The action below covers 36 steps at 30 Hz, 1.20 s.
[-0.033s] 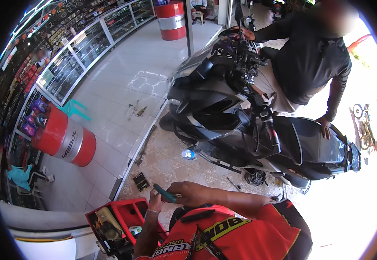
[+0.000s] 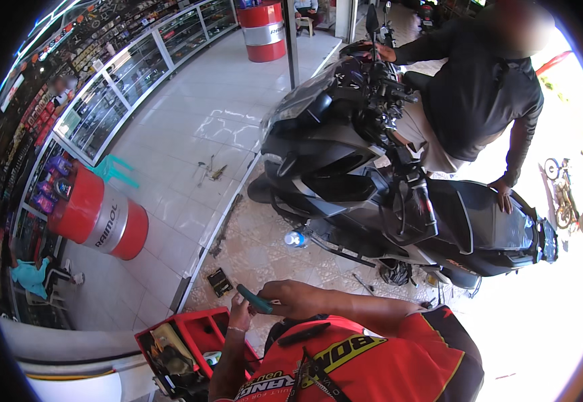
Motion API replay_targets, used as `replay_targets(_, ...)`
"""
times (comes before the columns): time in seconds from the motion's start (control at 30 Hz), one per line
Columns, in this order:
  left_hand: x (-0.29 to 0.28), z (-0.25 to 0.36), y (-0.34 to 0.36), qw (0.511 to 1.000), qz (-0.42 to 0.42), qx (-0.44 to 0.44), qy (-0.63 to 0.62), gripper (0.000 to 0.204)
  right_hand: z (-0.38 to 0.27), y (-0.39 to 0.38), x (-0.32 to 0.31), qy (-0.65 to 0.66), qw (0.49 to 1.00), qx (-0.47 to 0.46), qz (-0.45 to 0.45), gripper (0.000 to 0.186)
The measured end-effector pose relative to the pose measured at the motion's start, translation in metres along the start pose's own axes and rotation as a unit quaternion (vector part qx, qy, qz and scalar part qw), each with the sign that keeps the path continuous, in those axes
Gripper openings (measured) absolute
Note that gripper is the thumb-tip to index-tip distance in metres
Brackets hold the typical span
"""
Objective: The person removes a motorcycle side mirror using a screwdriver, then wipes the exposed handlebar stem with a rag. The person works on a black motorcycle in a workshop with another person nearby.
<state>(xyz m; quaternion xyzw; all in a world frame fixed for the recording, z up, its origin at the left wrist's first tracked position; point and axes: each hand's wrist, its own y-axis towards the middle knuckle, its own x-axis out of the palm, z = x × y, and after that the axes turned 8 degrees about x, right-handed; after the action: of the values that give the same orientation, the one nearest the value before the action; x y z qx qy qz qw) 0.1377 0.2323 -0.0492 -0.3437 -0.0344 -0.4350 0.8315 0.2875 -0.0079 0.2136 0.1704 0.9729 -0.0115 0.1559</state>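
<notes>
Far left, glass-fronted display counters (image 2: 113,87) with pale frames curve along the shop wall, packed with small goods. Before them stands a red drum (image 2: 129,224) with a silver band, its cylinder smooth and glossy; beside it, a turquoise plastic stool (image 2: 118,171). Glossy white tile (image 2: 164,151) covers the shop floor, reflecting light, up to a dark-edged step. Below the step, a red toolbox (image 2: 212,328), angular and divided, holds mixed items; a small black case (image 2: 220,282) lies near it. Left hand (image 2: 240,316): fingers bunched at a dark green object (image 2: 256,299), smooth, elongated and rounded; cannot tell whether they grip it. The object is between both hands, above the toolbox's right side. Right hand (image 2: 293,299): fingers curled around its right end. Paving (image 2: 264,258) here is beige, mottled. Further right, a dark motorcycle (image 2: 345,175) shows angular panels; a co-worker (image 2: 482,100) rests one hand on its seat.
</notes>
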Motion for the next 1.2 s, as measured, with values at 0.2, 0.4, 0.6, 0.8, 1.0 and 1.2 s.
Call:
replay_targets(0.2, -0.131, 0.014, 0.044, 0.989, 0.029, 0.077, 0.122, 0.045, -0.007, 0.091, -0.016, -0.038, 0.997, 0.061, 0.018, 0.025)
replay_targets(0.4, -0.166, 0.040, 0.050, 0.994, 0.054, -0.004, -0.094, 0.044, 0.003, 0.164, -0.043, -0.007, 0.987, 0.142, 0.070, 0.022)
replay_targets(0.6, -0.166, 0.098, 0.084, 0.983, 0.175, -0.054, -0.017, 0.029, 0.046, 0.253, -0.071, 0.045, 0.982, 0.161, 0.085, 0.027)
replay_targets(0.8, -0.243, 0.136, 0.178, 0.927, -0.009, 0.125, 0.353, 0.050, 0.113, 0.385, -0.111, 0.070, 0.973, 0.214, 0.051, 0.033)
replay_targets(1.0, -0.193, 0.270, 0.294, 0.984, 0.161, -0.056, 0.049, 0.057, 0.131, 0.523, -0.165, 0.080, 0.975, 0.194, 0.072, 0.038)
replay_targets(1.2, -0.131, 0.385, 0.443, 0.987, 0.095, -0.067, 0.111, 0.060, 0.123, 0.640, -0.236, 0.038, 0.988, 0.126, 0.085, 0.036)
